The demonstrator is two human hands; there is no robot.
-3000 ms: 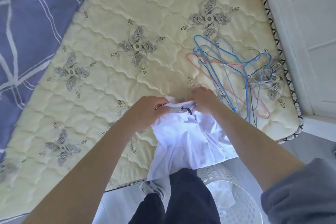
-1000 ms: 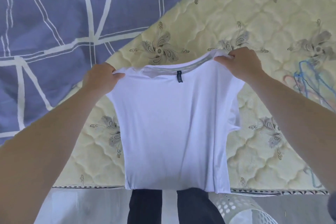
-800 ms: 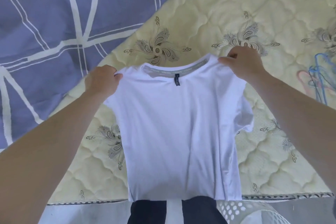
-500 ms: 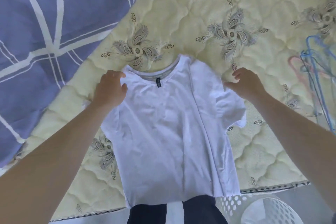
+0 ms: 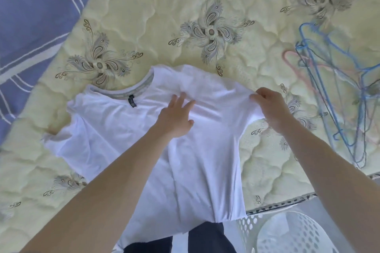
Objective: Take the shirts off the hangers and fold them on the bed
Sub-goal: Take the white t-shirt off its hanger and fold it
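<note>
A white shirt (image 5: pixel 115 139) is laid flat on the quilted mattress (image 5: pixel 164 6), its collar (image 5: pixel 133 93) turned to the far side and its hem hung over the near edge of the bed. A small dark label (image 5: pixel 132 103) is seen just under the collar. The left hand (image 5: pixel 176 117) is pressed flat on the shirt's chest, with the fingers straight and spread. The shirt's right sleeve is pinched between thumb and fingers of the right hand (image 5: pixel 271 109) and is held slightly lifted off the mattress, so that the cloth is drawn taut between the two hands. A heap of blue and pink wire hangers (image 5: pixel 314 72) is left on the mattress to the right, apart from the shirt. A blue blanket (image 5: pixel 30 16) with white lines is spread at the upper left, and a white perforated basket (image 5: pixel 287 232) is set on the floor at the lower right.
</note>
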